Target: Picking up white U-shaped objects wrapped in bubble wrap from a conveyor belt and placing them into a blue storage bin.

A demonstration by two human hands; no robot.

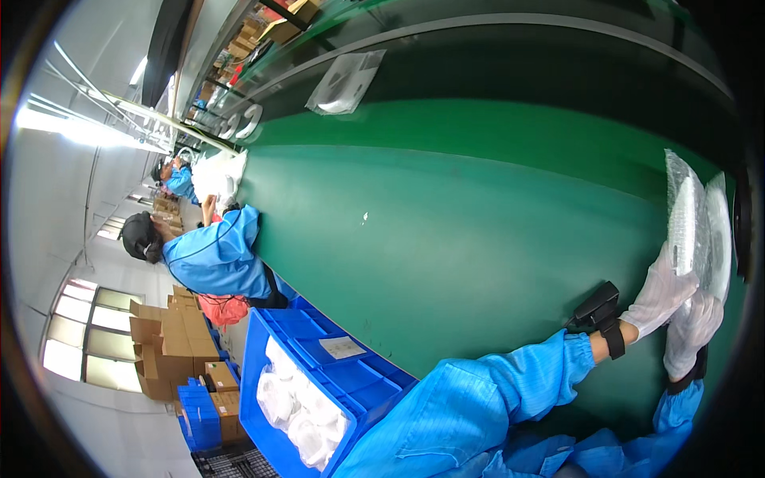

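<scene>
At the right side of the green bench, my left hand point(660, 293) in a thin white glove closes on the lower end of a clear bubble-wrap bag point(683, 215) with a white item inside. Close beside it, my right hand point(695, 331), gloved too, grips the lower end of a second white bagged item point(719, 239). The two bags stand side by side, almost touching. Some fingertips are hidden by the bags and the other hand. A black device point(596, 304) is strapped to my left wrist.
A flat clear bag point(344, 83) lies on the belt's far part. A blue crate point(351, 374) of bagged white parts stands left of my arm. Co-workers in blue point(219, 251) sit further along the bench's left edge. Cardboard boxes point(179, 342) are stacked behind the crate.
</scene>
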